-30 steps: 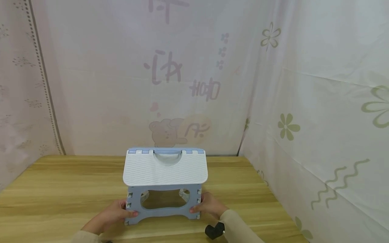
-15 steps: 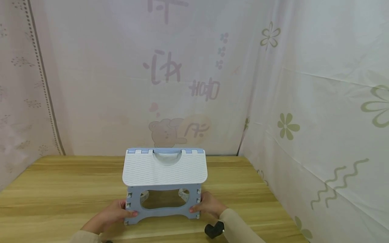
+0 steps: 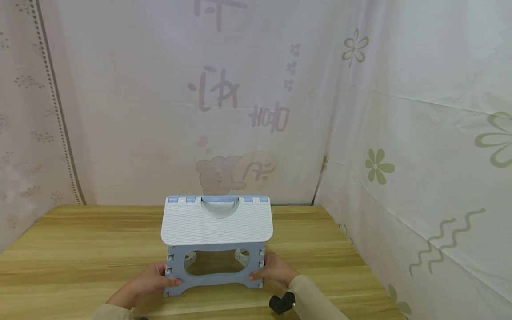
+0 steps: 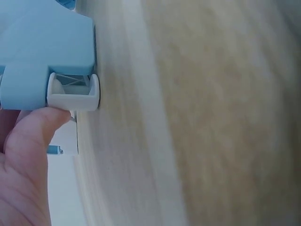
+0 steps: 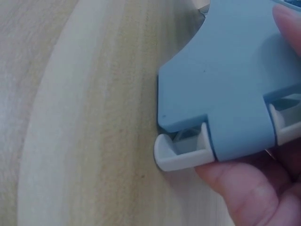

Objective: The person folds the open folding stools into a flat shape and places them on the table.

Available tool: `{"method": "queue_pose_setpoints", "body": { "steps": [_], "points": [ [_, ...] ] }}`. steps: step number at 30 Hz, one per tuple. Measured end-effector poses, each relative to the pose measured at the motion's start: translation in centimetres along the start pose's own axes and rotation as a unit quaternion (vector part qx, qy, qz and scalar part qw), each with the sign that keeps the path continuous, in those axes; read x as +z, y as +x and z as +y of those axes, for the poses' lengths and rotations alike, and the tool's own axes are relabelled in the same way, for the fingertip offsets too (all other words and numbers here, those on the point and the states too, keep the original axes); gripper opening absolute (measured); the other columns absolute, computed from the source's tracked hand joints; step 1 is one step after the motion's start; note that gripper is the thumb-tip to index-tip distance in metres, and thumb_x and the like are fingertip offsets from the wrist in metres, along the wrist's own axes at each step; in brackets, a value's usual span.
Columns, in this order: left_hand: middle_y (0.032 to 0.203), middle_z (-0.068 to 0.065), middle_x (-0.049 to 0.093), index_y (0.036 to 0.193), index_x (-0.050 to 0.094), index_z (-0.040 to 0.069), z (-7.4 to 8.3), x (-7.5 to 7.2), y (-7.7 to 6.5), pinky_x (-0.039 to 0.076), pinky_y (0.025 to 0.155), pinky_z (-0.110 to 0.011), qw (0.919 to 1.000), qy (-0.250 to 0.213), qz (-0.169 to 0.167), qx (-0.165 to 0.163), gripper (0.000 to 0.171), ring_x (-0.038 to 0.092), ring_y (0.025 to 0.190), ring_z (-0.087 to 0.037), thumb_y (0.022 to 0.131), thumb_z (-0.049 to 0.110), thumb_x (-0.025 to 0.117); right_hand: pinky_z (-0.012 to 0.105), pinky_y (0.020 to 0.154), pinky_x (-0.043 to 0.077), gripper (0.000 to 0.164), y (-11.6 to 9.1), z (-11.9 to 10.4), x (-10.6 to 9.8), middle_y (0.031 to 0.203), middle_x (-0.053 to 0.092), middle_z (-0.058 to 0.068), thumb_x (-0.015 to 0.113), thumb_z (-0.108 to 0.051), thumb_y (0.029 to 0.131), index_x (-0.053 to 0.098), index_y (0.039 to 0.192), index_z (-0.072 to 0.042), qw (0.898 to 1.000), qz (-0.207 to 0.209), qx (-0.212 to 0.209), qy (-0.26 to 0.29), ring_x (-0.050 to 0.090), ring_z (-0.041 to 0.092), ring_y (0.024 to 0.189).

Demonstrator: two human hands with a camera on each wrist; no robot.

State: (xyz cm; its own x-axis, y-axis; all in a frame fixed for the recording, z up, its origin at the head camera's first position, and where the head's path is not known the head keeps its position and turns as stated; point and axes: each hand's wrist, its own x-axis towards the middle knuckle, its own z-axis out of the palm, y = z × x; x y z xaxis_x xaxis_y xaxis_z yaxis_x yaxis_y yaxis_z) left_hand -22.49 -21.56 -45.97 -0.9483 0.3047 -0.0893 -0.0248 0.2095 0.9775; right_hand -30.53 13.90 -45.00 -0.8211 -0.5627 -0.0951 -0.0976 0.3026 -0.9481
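A folding step stool (image 3: 217,229) with a white textured top and blue leg panels stands on the wooden table in the head view. An oval opening pierces its front panel, and a handle slot sits at the top's far edge. My left hand (image 3: 148,282) grips the panel's lower left side, thumb lying across the front. On the opposite side, my right hand (image 3: 276,269) holds the lower right edge the same way. The wrist views show blue panel corners (image 4: 51,42) and white hinge pieces (image 5: 183,153) close to the tabletop. The fingers behind the panel are mostly hidden.
The wooden table (image 3: 80,240) extends to both sides of the stool. A patterned cloth (image 3: 140,111) hangs behind it, and another cloth (image 3: 420,155) hangs along the right side. A black strap piece (image 3: 282,303) sits at the right wrist.
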Motion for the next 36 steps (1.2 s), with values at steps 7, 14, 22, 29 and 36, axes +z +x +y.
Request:
{"method": "queue_pose_setpoints", "body": {
  "steps": [7,14,22,29,36],
  "points": [
    [0.115,-0.027,0.062,0.121,0.05,-0.019,0.09,0.03,0.03,0.052,0.086,-0.045,1.0,-0.004,0.002,-0.003,0.055,0.062,0.102,-0.03,0.084,0.013,0.074,0.038,0.073,0.056,0.038,-0.06,-0.18,0.06,0.099,0.069,0.019,0.075,0.005,0.074,0.06,0.109,0.013,1.0,0.002,-0.004,-0.001,0.066,0.024,0.087],
    [0.114,-0.024,0.064,0.12,0.051,-0.018,-0.06,-0.04,0.01,0.052,0.085,-0.045,1.0,-0.001,0.002,-0.006,0.053,0.062,0.101,-0.027,0.084,0.014,0.074,0.038,0.074,0.056,0.039,-0.14,-0.39,0.11,0.101,0.069,0.017,0.076,0.005,0.073,0.061,0.109,0.012,1.0,0.008,0.006,-0.003,0.066,0.024,0.089],
    [0.113,-0.023,0.064,0.12,0.051,-0.018,-0.13,0.0,0.09,0.052,0.085,-0.044,1.0,-0.001,0.002,-0.008,0.052,0.062,0.1,-0.026,0.085,0.013,0.073,0.038,0.074,0.056,0.04,-0.03,-0.18,0.11,0.102,0.069,0.018,0.076,0.006,0.074,0.061,0.11,0.012,1.0,0.006,0.005,-0.002,0.066,0.025,0.089],
    [0.114,-0.024,0.064,0.121,0.05,-0.019,-0.03,0.0,0.02,0.052,0.085,-0.043,1.0,0.001,-0.001,-0.003,0.055,0.061,0.101,-0.026,0.084,0.014,0.074,0.037,0.071,0.056,0.036,0.0,-0.19,0.14,0.098,0.07,0.018,0.075,0.007,0.074,0.061,0.107,0.012,1.0,0.001,-0.003,0.002,0.066,0.023,0.085],
    [0.116,-0.026,0.062,0.122,0.05,-0.019,-0.05,-0.02,0.11,0.052,0.086,-0.044,1.0,-0.001,-0.005,0.0,0.054,0.061,0.103,-0.028,0.085,0.014,0.074,0.039,0.071,0.057,0.036,-0.08,-0.25,0.02,0.1,0.069,0.019,0.074,0.005,0.076,0.061,0.109,0.012,1.0,-0.009,-0.004,0.005,0.067,0.024,0.087]
  ]
}}
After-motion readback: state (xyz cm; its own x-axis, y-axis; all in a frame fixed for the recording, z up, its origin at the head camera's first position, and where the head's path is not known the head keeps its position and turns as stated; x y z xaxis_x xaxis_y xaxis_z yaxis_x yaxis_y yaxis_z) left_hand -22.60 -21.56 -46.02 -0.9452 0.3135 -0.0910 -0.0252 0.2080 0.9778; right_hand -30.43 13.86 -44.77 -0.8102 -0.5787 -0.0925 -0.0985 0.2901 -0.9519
